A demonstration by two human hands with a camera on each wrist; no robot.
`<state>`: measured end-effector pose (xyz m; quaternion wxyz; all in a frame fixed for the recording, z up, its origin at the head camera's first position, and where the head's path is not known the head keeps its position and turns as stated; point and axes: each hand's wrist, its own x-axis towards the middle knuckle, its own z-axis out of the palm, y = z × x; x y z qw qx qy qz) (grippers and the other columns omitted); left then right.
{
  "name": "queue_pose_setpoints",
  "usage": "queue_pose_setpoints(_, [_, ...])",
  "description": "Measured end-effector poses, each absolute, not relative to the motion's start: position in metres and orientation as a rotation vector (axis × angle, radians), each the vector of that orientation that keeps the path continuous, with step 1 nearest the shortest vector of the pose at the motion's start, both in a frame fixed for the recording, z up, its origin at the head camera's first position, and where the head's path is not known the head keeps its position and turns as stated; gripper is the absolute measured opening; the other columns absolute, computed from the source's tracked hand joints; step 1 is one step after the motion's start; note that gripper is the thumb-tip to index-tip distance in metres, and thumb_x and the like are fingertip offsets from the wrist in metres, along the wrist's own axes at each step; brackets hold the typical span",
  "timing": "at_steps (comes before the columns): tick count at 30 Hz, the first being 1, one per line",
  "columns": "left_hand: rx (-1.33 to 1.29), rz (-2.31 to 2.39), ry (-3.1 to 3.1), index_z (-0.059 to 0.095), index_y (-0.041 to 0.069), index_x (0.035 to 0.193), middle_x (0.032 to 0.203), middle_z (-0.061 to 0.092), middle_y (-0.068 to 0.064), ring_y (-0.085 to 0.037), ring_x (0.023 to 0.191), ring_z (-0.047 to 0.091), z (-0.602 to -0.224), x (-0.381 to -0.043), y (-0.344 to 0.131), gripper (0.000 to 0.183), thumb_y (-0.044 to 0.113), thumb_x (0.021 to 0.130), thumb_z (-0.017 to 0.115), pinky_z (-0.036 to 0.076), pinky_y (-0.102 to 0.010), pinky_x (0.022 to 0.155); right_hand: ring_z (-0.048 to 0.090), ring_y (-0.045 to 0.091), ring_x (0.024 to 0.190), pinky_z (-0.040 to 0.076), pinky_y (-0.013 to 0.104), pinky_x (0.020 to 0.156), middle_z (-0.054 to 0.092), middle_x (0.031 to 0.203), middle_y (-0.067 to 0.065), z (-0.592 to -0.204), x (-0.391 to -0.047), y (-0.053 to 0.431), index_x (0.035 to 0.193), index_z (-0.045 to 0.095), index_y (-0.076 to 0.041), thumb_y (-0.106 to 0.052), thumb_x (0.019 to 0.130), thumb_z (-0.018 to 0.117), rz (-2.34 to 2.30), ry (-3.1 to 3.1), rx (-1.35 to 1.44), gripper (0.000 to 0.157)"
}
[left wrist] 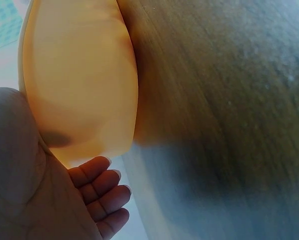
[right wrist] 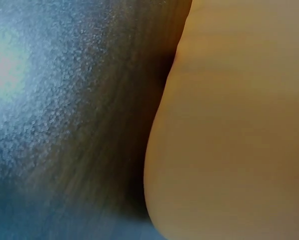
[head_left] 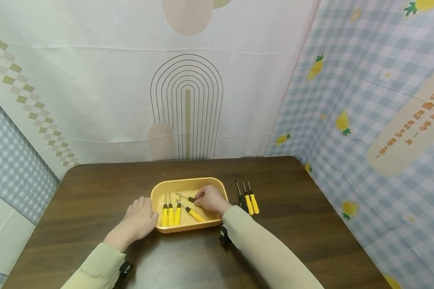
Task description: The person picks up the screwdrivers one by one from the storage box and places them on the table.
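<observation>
The left hand (head_left: 139,216) holds the left end of the yellow tray (head_left: 184,184), probably light, stiff plastic best held there. Inside, a screwdriver (head_left: 191,199), likely rigid, is pinched handle-end by the right hand (head_left: 211,198), surer than its slim shaft.

On the dark wood-grain counter (head_left: 76,208), a yellow tray (head_left: 188,228) is parked kinda toward the far edge, with a black-handled screwdriver (head_left: 242,202) plus two yellow-handled ones (head_left: 249,204) lined up to its right.
</observation>
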<state>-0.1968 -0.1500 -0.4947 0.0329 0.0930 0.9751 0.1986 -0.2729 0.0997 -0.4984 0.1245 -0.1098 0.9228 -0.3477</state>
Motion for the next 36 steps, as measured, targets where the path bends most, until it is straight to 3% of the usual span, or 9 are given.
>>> queue_pose_setpoints(5, [0.295,0.613,3.007,0.046,-0.009,0.109,0.095,0.041,-0.014,-0.032,0.091,0.041,-0.495,-0.196,-0.151,0.035,0.020,0.090,0.047,0.035,-0.051,0.085,0.056,0.010,0.072,0.047,0.026,0.064,0.065,0.084,-0.004,-0.494,-0.270,0.101,0.089,0.074,-0.010,-0.014,0.086,0.072,-0.971,2.676,-0.353,0.005])
queue_pose_setpoints(12, [0.320,0.631,3.033,0.047,-0.008,0.105,0.095,0.042,-0.014,-0.033,0.092,0.042,-0.497,-0.196,-0.151,0.032,0.020,0.089,0.047,0.035,-0.051,0.084,0.057,0.013,0.079,0.048,0.030,0.069,0.064,0.094,-0.001,-0.471,-0.268,0.111,0.106,0.071,-0.009,-0.020,0.095,0.060,-1.017,2.652,-0.355,0.019])
queue_pose_setpoints(17, [0.334,0.642,3.038,0.047,-0.008,0.105,0.095,0.042,-0.014,-0.033,0.092,0.041,-0.498,-0.197,-0.152,0.032,0.020,0.089,0.047,0.035,-0.051,0.084,0.059,0.018,0.079,0.049,0.033,0.064,0.064,0.097,0.007,-0.452,-0.270,0.128,0.114,0.067,-0.010,-0.023,0.098,0.055,-1.126,2.588,-0.295,0.023])
queue_pose_setpoints(24, [0.326,0.639,3.020,0.046,-0.009,0.107,0.095,0.042,-0.014,-0.033,0.092,0.041,-0.498,-0.198,-0.152,0.034,0.020,0.089,0.047,0.035,-0.052,0.084,0.061,0.019,0.080,0.051,0.033,0.069,0.065,0.101,0.015,-0.442,-0.275,0.155,0.119,0.063,-0.006,-0.022,0.098,0.056,-1.303,2.481,-0.250,0.027])
queue_pose_setpoints(31, [0.327,0.639,3.015,0.046,-0.010,0.107,0.096,0.042,-0.015,-0.034,0.092,0.041,-0.495,-0.197,-0.152,0.035,0.020,0.089,0.047,0.034,-0.052,0.085,0.064,0.031,0.097,0.054,0.035,0.078,0.062,0.114,0.018,-0.433,-0.279,0.184,0.126,0.058,0.000,-0.018,0.097,0.057,-1.487,2.420,-0.133,0.034])
queue_pose_setpoints(36, [0.320,0.634,3.010,0.045,-0.010,0.108,0.096,0.041,-0.015,-0.034,0.093,0.040,-0.494,-0.196,-0.151,0.036,0.020,0.090,0.047,0.034,-0.052,0.085,0.064,0.029,0.100,0.051,0.040,0.085,0.061,0.115,0.018,-0.423,-0.284,0.212,0.129,0.056,-0.001,-0.020,0.097,0.057,-1.536,2.420,-0.056,0.037])
